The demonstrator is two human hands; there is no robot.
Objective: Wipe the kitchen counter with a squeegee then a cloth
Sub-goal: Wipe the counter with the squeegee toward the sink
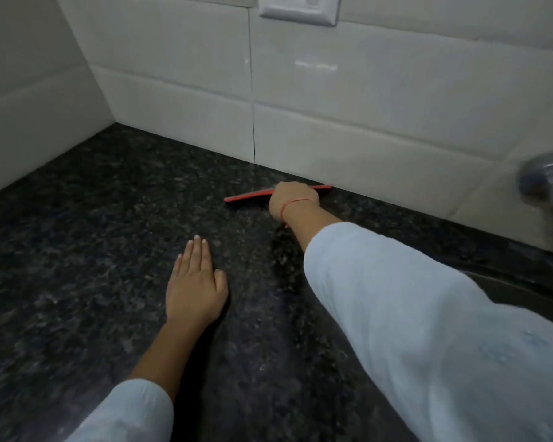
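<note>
Squeegee (248,197), red blade down on the granite counter (77,250) at the tiled backsplash (348,122), our right hand (292,199) wrapped round it, left hand (196,282) flat, fingers straight: we'd pull toward us with even pressure.

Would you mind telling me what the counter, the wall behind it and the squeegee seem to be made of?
Counter: likely polished granite, dark with pale speckles. Wall: glazed white ceramic tile, by its glossy reflections and thin joints. Squeegee: red, probably plastic or rubber; too blurred to tell which.
</note>
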